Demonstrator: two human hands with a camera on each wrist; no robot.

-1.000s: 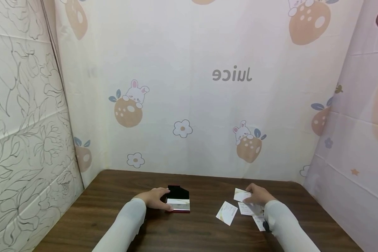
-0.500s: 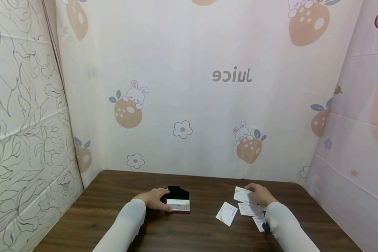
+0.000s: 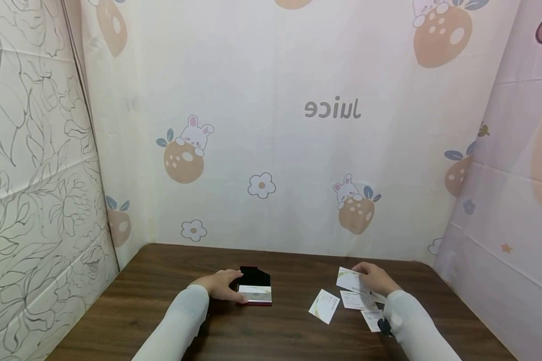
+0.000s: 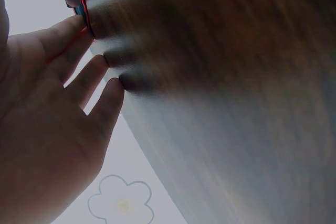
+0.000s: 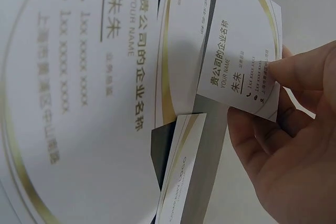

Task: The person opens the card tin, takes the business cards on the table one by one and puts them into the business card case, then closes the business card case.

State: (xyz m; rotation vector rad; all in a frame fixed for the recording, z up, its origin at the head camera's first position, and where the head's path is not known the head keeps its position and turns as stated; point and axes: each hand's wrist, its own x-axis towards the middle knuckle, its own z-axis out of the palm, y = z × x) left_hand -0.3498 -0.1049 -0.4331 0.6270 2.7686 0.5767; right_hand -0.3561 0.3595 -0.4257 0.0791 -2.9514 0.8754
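Observation:
On the left of the table, a black business card case with a red edge lies open, a white card and a silvery strip showing in its near part. My left hand holds its left side, thumb at the near corner, fingers at the far side. In the left wrist view the fingertips touch the tabletop beside the red edge. My right hand pinches a white business card with gold curves between thumb and fingers; the right wrist view shows that card raised at an angle.
Several other business cards lie about the right hand: one card apart on the left, another card just below the held one, and a card near the wrist. The brown wooden table ends at a patterned curtain.
My right hand has taken up the far business card, which is now slightly raised and tilted. The left hand and the card case stay where they were.

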